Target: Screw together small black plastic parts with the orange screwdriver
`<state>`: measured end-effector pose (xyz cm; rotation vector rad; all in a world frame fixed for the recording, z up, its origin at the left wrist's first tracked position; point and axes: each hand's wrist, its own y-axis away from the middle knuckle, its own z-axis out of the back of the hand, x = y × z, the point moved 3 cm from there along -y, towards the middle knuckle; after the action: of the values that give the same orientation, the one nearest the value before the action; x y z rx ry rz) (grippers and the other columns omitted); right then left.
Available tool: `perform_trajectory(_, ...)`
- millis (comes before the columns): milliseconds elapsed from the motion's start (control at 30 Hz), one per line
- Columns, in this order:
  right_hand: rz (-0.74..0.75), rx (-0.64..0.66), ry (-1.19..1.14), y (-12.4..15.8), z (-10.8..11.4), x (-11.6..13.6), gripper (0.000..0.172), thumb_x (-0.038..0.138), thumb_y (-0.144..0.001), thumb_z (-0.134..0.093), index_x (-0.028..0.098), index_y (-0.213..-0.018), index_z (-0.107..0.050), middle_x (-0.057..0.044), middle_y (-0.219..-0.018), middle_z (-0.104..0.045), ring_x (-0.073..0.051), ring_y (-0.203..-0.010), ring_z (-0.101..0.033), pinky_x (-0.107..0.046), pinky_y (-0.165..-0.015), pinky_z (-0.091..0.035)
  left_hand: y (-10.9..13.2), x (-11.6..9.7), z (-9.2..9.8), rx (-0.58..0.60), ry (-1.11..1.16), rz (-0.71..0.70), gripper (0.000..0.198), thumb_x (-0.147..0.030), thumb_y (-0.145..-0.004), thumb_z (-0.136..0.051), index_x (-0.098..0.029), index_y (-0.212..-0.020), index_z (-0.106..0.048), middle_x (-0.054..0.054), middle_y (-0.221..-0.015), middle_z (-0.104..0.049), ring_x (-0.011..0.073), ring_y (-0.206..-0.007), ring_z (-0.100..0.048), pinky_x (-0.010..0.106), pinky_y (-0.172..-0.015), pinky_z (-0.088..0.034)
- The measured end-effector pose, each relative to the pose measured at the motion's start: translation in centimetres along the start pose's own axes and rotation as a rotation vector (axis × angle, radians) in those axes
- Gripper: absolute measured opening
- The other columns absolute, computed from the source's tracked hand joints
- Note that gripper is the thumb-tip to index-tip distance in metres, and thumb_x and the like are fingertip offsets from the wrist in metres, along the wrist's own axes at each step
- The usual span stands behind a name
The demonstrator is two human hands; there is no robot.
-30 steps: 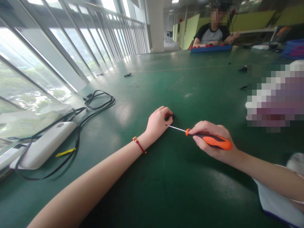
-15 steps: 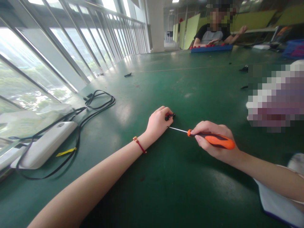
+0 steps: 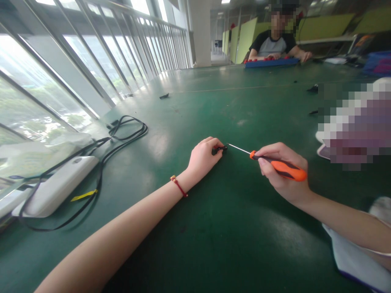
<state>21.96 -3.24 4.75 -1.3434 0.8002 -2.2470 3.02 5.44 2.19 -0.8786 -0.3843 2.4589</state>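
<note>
Head view, clock hub = left hand: that hand is on the green table, fingers closed round a small black part, which pokes out between the fingertips toward 2 o'clock. Right hand sits at 3 o'clock, gripping the orange-and-black handle of a screwdriver; shaft points back toward 10 o'clock, tip right by the exposed end of the part. Hands apart from each other, joined by nothing but that near meeting of tip and part. Containers: blue tray between 1 and 2 o'clock at the far edge, red pieces in it, person seated behind with one hand at the tray and the other just beside its right end. Blue bin at 2 o'clock, reddish-purple stuff showing in or through it, too blurred to name. Hard to make out: most of the part is covered by the left hand, so its shape is unclear; can't tell whether the tip touches it. Pixel blocks mask most of a pinkish-purple item at 3 o'clock. White cloth at 4 o'clock runs partly under the right forearm and out of frame. White box near 9 o'clock is crossed by black cable; hazy plastic behind it is washed out, cut off by the left edge
</note>
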Motion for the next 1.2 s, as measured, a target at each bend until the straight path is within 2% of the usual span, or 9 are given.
perform_trajectory(167,-0.084,-0.014,-0.035,-0.4,-0.3,-0.9,0.004,0.019,-0.085,-0.06,0.023,-0.085,-0.06,0.003,-0.065,-0.062,-0.011,-0.05,-0.056,-0.025,-0.049,-0.045,-0.2,0.5,0.0,0.024,0.098,0.036,0.012,-0.019,-0.081,-0.061,-0.021,-0.088,-0.071,0.001,-0.093,-0.07,0.0168,-0.086,-0.064,0.029,-0.079,-0.05)
perform_trajectory(500,-0.154,0.034,-0.018,-0.6,-0.5,-1.5,0.002,0.021,-0.083,-0.062,0.022,-0.085,-0.06,0.003,-0.065,-0.062,-0.01,-0.051,-0.055,-0.023,-0.052,-0.045,-0.5,0.9,-0.1,0.049,0.238,0.031,0.012,-0.024,-0.081,-0.062,-0.019,-0.089,-0.071,0.002,-0.093,-0.072,0.0161,-0.088,-0.065,0.028,-0.08,-0.051)
perform_trajectory(600,-0.161,0.046,-0.011,-0.6,-0.5,-1.6,0.002,0.022,-0.084,-0.061,0.022,-0.085,-0.06,0.002,-0.066,-0.063,-0.01,-0.05,-0.055,-0.023,-0.052,-0.045,-0.4,0.4,0.1,0.023,0.206,0.001,0.011,-0.021,-0.08,-0.061,-0.019,-0.087,-0.07,0.002,-0.095,-0.071,0.0165,-0.09,-0.064,0.029,-0.083,-0.05)
perform_trajectory(800,-0.185,0.075,-0.005,-0.6,-0.6,-2.1,0.003,0.023,-0.083,-0.062,0.021,-0.083,-0.061,0.002,-0.067,-0.063,-0.011,-0.052,-0.057,-0.023,-0.05,-0.044,-0.1,-0.4,0.0,0.05,0.039,-0.054,0.011,-0.015,-0.074,-0.062,-0.02,-0.081,-0.069,0.002,-0.099,-0.07,0.0203,-0.095,-0.062,0.035,-0.09,-0.05)
perform_trajectory(1067,-0.184,0.111,-0.007,-0.7,-0.7,-2.0,0.004,0.025,-0.083,-0.062,0.021,-0.084,-0.061,0.002,-0.065,-0.062,-0.011,-0.051,-0.056,-0.023,-0.05,-0.044,-0.2,0.0,0.0,0.065,0.052,0.01,0.014,-0.017,-0.078,-0.061,-0.021,-0.086,-0.072,0.001,-0.098,-0.073,0.0191,-0.093,-0.065,0.033,-0.089,-0.052)
perform_trajectory(1200,-0.183,0.114,-0.028,-0.6,-0.7,-2.1,0.004,0.025,-0.084,-0.062,0.021,-0.084,-0.061,0.001,-0.068,-0.064,-0.011,-0.052,-0.057,-0.023,-0.05,-0.045,-0.5,0.9,1.1,0.007,0.073,0.038,0.014,-0.017,-0.077,-0.061,-0.02,-0.085,-0.072,0.002,-0.094,-0.074,0.0172,-0.086,-0.067,0.03,-0.085,-0.053)
